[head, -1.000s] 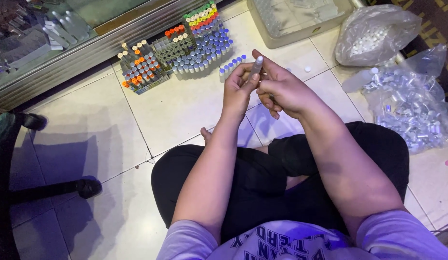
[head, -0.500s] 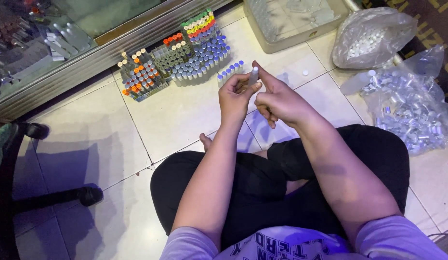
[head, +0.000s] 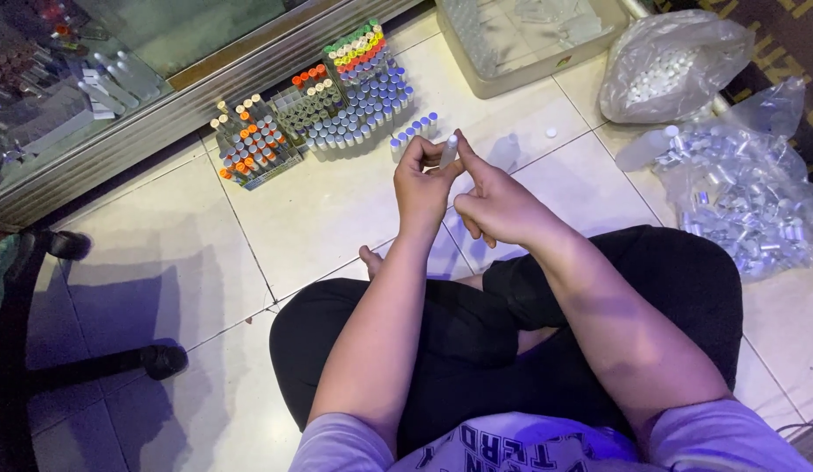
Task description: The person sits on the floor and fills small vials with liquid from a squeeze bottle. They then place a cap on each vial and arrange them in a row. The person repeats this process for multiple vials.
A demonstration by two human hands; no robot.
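- At the far left, one dark chair base (head: pixel 39 350) is seen on the tiled floor (head: pixel 162 262), with two of its feet in view.
- Against the metal sill of a glass case (head: pixel 118 52), one tray of orange- and cream-capped vials (head: pixel 247 140) is set; the caps are too small and crowded to be counted.
- Just beside it, one larger block of vials (head: pixel 354 87) is stood upright, with blue, grey, orange and mixed-colour caps.
- One short row of blue-capped vials (head: pixel 413 133) is placed in front of that block, about six being told apart.
- One small clear vial (head: pixel 448 150) is held above the floor, in front of the crossed legs, between two hands.
- The left hand (head: pixel 424 179) is closed around the vial's lower part.
- The right hand (head: pixel 498 203) is pinched on the vial with thumb and forefinger, its other fingers curled.
- One shallow beige tray (head: pixel 511 74) is seen beyond.
- Two clear plastic bags are laid at the right: one of white caps (head: pixel 664 65), one of empty vials (head: pixel 743 197).
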